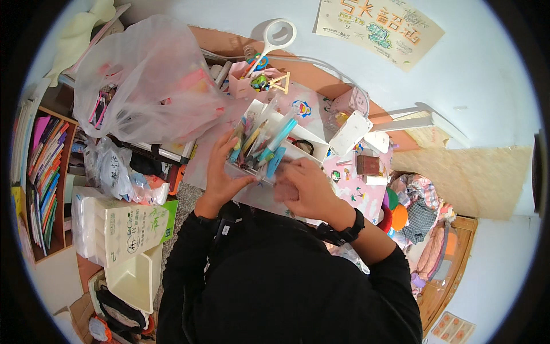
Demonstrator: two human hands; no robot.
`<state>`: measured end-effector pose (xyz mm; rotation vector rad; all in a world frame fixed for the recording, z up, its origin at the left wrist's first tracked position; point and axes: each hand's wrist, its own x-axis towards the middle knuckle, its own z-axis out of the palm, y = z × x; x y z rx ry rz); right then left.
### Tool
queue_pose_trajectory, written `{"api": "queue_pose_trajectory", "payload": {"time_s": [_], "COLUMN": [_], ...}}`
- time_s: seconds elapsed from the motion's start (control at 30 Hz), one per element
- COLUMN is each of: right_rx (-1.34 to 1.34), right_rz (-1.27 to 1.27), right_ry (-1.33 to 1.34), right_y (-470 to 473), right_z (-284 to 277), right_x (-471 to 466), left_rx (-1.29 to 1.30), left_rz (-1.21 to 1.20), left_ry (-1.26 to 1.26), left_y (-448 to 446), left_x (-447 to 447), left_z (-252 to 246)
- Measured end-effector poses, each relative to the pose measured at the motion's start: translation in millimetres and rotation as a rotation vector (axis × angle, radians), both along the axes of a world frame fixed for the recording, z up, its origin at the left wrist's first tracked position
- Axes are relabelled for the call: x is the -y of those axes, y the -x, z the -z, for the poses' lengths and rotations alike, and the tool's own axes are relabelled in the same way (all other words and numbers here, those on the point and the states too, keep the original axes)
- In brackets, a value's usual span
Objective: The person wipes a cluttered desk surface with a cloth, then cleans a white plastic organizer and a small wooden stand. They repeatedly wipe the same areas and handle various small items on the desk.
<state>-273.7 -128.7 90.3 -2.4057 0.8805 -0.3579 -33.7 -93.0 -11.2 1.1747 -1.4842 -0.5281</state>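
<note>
A white plastic organizer box (318, 144) stands on a pink patterned tabletop (296, 92). Pens and pencils (254, 139) crowd its near left part, with blue pens (279, 135) leaning among them. A black hair band (303, 146) lies in another compartment. My left hand (223, 174) is at the box's left end, fingers spread along the pens and thumb towards its near side; whether it grips the box is unclear. At the near right side, my right hand (307, 187) is curled and partly blurred around a pinkish object (286, 191) that I cannot identify.
Behind the box are a pink pen holder (239, 81) and a white round-headed lamp (279, 35). A large translucent plastic bag (146, 86) fills the back left. On the right are a white case (351, 132) and a small brown box (368, 165). Books (47, 172) fill the left shelf.
</note>
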Motion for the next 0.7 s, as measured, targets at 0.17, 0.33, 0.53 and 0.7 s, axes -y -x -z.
{"api": "queue_pose_trajectory", "payload": {"time_s": [0.17, 0.33, 0.53, 0.7], "right_rx": [0.096, 0.095, -0.008, -0.098], "right_rz": [0.143, 0.178, -0.007, -0.153], "right_ry": [0.109, 0.033, 0.044, -0.075], "right_y": [-7.3, -17.0, -7.9, 12.6], "right_z": [-0.1, -3.2, -3.7, -13.5], "right_x": [14.7, 2.6, -14.9, 0.5], "left_rx": [0.029, -0.085, -0.233, -0.168], "left_rz": [0.039, 0.058, 0.059, 0.038], "left_ry": [0.029, -0.018, -0.085, -0.097], "left_y": [-10.3, -8.0, 0.3, -2.4], "left_x": [2.8, 5.8, 2.9, 1.2], "left_z": [6.8, 19.4, 24.8, 20.3]}}
